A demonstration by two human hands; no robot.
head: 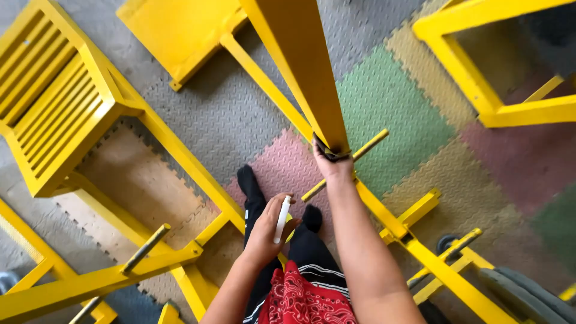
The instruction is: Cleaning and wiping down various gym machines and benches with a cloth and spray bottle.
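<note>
shorts: red patterned fabric (300, 297) at bottom edge, black trousers and dark feet below on the mat.
left hand: (268, 231) over the legs, fingers curled around a white tube (282, 219), tube roughly upright, slightly tilted; something yellow shows just behind the palm, can't tell what.
right hand: (332, 165) reaching forward, fingers closed on a dark cloth (330, 151) pressed against the lower end of the yellow beam (303, 66).
beam: runs from the right hand up out of frame, steeply angled.
frame: yellow steel rails (180, 153) cross under both arms, short dark-tipped pegs (145, 247) stick out.
floor: interlocking foam mat tiles (384, 99), grey, pink, green, tan.
far: yellow slatted seat (54, 96) left, yellow flat pad (174, 30) top, yellow open frame (480, 84) right.
</note>
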